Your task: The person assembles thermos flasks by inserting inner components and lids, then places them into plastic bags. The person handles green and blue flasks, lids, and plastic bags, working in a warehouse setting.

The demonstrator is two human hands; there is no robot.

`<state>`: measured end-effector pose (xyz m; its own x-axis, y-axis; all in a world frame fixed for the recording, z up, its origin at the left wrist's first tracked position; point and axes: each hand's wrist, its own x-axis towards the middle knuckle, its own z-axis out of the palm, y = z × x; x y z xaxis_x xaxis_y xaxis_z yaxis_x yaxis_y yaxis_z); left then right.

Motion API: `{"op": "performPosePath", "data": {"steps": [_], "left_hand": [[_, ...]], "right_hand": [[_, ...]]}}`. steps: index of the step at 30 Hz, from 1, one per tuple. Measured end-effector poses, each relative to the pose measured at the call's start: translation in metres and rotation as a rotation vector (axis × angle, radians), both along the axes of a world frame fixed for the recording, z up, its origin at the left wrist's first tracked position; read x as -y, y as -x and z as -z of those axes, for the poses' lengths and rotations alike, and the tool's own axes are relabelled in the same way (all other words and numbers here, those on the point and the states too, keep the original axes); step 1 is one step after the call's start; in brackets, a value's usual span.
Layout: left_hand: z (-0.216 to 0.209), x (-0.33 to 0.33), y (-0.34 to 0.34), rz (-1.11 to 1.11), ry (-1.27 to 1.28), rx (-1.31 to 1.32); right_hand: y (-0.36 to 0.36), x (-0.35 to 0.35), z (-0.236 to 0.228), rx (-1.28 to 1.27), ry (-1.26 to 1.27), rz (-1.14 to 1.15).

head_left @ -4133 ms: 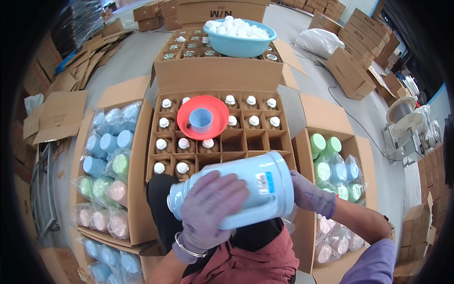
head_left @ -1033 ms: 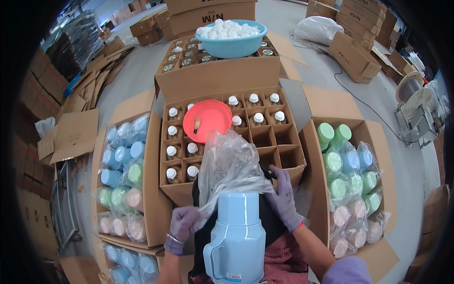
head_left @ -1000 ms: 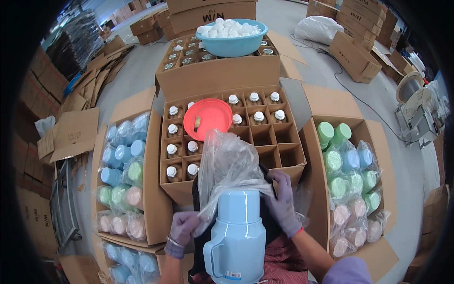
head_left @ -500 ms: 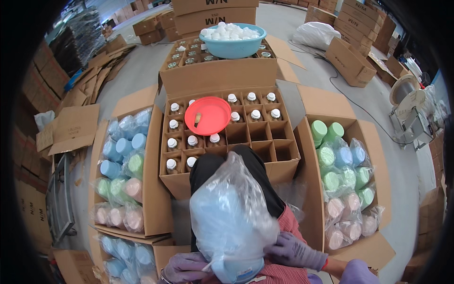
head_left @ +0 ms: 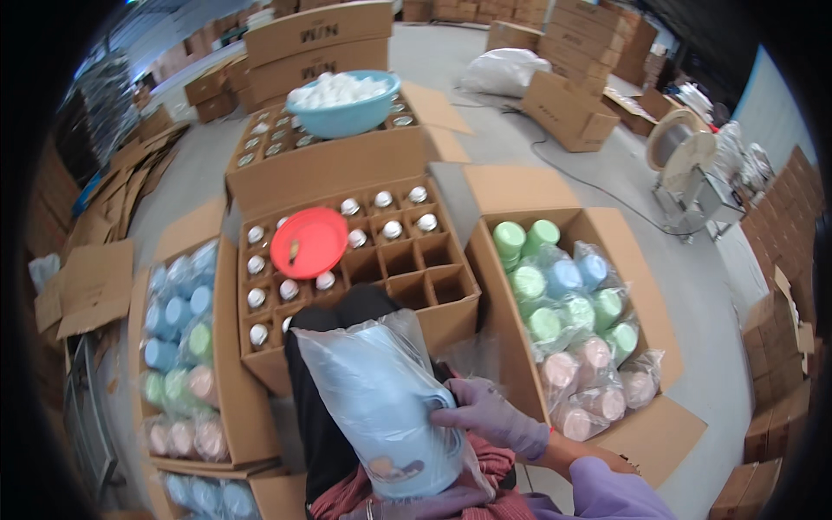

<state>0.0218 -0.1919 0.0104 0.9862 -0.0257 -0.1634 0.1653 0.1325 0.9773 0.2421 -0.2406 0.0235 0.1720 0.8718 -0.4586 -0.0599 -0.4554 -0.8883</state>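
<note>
A light blue jug (head_left: 386,412) with a side handle lies tilted across my lap inside a clear plastic bag (head_left: 334,355). My right hand (head_left: 490,416), in a purple-grey glove, grips the handle through the bag. Under the jug's lower end, at the bottom edge, a bit of my gloved left hand (head_left: 416,504) shows; its fingers are hidden. In front of my knees stands a divided carton (head_left: 355,178) holding several white-capped bottles (head_left: 392,230). A red round dish (head_left: 325,230) with a small brush (head_left: 294,252) in it rests on the bottles.
Cartons of bagged blue, green and pink containers stand at my left (head_left: 234,347) and right (head_left: 511,338). Behind the divided carton, a blue basin (head_left: 347,121) full of white caps sits on another bottle carton. A cable (head_left: 589,186) crosses the floor towards a reel machine (head_left: 693,173).
The view has swung to the right. The jug now tilts with its handle turned towards my right hand, which has closed on it. My left hand has gone beneath the jug.
</note>
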Motion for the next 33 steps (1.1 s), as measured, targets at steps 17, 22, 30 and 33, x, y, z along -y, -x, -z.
{"op": "performPosePath", "data": {"steps": [17, 22, 30, 33], "left_hand": [[0.046, -0.156, -0.063, -0.618, 0.512, -0.336], [0.053, -0.161, -0.065, -0.677, 0.649, -0.350], [0.048, -0.178, -0.082, -0.528, 0.666, -0.209], [0.052, -0.175, -0.080, -0.535, 0.655, -0.179]], "right_hand": [[-0.535, -0.045, 0.200, -0.005, -0.515, 1.515], [-0.527, -0.037, 0.253, -0.042, -0.506, 1.725], [-0.558, 0.014, 0.287, 0.246, -0.618, 1.788], [-0.545, -0.004, 0.306, 0.444, -0.574, 1.706]]}}
